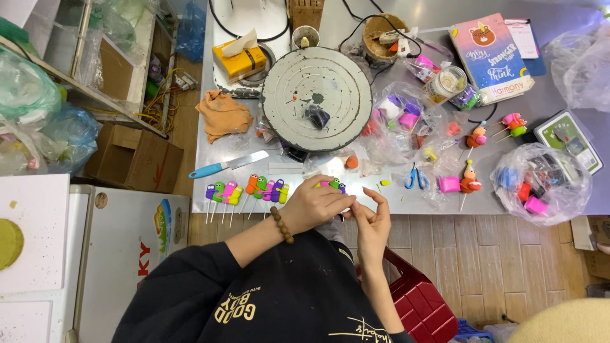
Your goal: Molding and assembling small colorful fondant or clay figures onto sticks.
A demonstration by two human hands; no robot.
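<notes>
Our hands: left hand (316,204) and right hand (370,223) meet, fingers pinched on a small clay figure (335,185) between them.
Figure: it pokes out past our left fingers, nearer that hand.
Row: more stick figures (244,191) lie left of our hands.
Beyond: blue knife (229,164), round turntable (317,98).
Right: scissors (416,178).

Bare worktop (394,202) lies at three o'clock of the hands, up to the scissors (416,179). A row of clay figures on sticks (244,192) blocks nine o'clock; the turntable (317,98) blocks twelve.
</notes>
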